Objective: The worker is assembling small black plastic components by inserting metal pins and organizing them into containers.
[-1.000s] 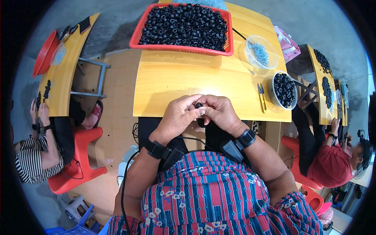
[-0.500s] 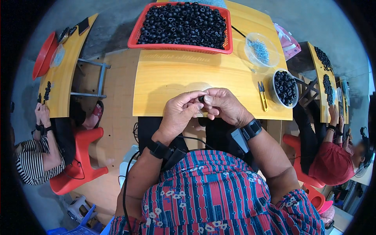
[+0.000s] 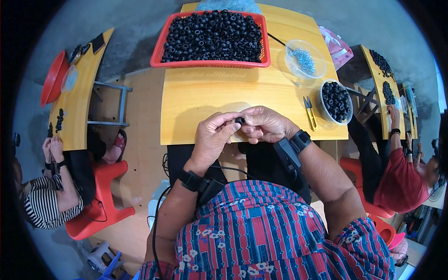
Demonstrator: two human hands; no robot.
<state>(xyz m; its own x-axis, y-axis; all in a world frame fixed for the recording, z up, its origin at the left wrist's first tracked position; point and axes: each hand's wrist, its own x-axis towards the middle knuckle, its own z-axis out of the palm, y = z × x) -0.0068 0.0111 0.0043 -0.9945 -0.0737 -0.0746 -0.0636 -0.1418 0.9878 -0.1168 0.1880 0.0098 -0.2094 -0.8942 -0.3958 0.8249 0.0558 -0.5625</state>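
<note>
Thumb and fingers of the left hand [image 3: 210,140] pinched one side of a small black piece [image 3: 240,120], and those of the right hand [image 3: 270,123] pinched the other, above the near part of a yellow wood-grained worktop [image 3: 200,95]. To the right lay yellow-handled snips [image 3: 311,119], just beside a clear tub [image 3: 323,108] full of black pieces [image 3: 337,103]. Farther back stood a wider clear bowl [image 3: 319,67] of tiny pale-blue bits [image 3: 304,60], a few loose near it. A red basket [image 3: 210,65] heaped with black pieces stood at the far side, before a bluish plastic bag [image 3: 228,5]. Across the brown floor [image 3: 144,102], at the left, a person in a striped top [image 3: 49,203] sat on a red stool [image 3: 105,186] at a second worktop [image 3: 77,102]; at the right, a person in dark red [image 3: 399,186] sat at a third worktop [image 3: 379,80].
</note>
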